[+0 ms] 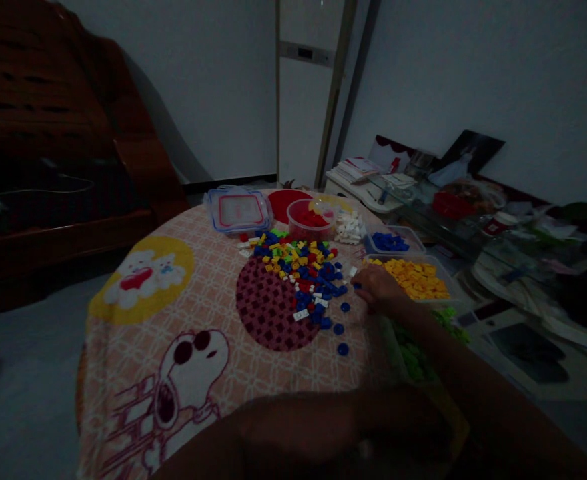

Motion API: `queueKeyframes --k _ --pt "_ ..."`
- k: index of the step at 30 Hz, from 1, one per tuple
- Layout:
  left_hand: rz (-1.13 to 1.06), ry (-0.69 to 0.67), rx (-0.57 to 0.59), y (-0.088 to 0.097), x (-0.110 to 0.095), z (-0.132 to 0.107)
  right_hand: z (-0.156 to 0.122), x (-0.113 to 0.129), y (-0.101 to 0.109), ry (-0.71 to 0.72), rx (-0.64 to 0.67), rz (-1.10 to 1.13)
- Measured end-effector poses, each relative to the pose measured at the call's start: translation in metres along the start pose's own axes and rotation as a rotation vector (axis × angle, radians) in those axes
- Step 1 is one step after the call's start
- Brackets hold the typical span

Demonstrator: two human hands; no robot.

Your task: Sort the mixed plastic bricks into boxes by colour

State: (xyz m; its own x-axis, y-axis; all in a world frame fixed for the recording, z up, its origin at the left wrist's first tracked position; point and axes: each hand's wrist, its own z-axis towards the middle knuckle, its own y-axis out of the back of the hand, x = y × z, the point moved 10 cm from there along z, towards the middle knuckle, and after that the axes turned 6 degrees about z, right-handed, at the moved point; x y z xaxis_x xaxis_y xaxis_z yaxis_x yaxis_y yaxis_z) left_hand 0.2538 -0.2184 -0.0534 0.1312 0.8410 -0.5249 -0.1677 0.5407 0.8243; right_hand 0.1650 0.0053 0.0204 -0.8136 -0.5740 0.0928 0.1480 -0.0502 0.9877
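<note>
A heap of small toy bricks (301, 270) in blue, yellow, red, white and green lies on the round table's cartoon tablecloth (173, 333). My right hand (379, 288) rests at the heap's right edge, fingers curled together. Its fingertips pinch a small blue piece (356, 285). Three loose blue round pieces (342, 327) lie just in front of that hand. My left hand (293, 427) is a dark shape low in the view, near the table's front edge. Its fingers are too dark to make out.
Sorted tubs stand beyond and right of the heap: red bricks (309, 220), white bricks (349, 227), blue bricks (391, 241), yellow bricks (416, 277), green bricks (413, 353). A clear lidded box (238, 210) sits at the back. A cluttered glass table (473, 220) stands to the right.
</note>
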Motion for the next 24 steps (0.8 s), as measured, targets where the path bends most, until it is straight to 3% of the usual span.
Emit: queueKeyframes --k 6,10,14,18,24 --pt "0.007 0.006 0.076 -0.004 -0.002 -0.002 0.012 -0.069 0.049 -0.324 -0.276 0.014" --pt "-0.005 -0.002 0.041 0.000 -0.004 -0.002 0.012 -0.112 0.057 -0.500 -0.402 0.018" --pt "0.021 0.001 0.051 -0.003 -0.003 -0.001 0.012 -0.129 0.058 -0.543 -0.467 0.007" --pt "0.027 -0.014 0.045 0.000 -0.005 0.000 0.010 -0.112 0.060 -0.516 -0.421 -0.074" --pt "0.034 -0.032 0.060 -0.004 -0.005 0.000 0.005 -0.030 0.034 -0.136 -0.090 -0.067"
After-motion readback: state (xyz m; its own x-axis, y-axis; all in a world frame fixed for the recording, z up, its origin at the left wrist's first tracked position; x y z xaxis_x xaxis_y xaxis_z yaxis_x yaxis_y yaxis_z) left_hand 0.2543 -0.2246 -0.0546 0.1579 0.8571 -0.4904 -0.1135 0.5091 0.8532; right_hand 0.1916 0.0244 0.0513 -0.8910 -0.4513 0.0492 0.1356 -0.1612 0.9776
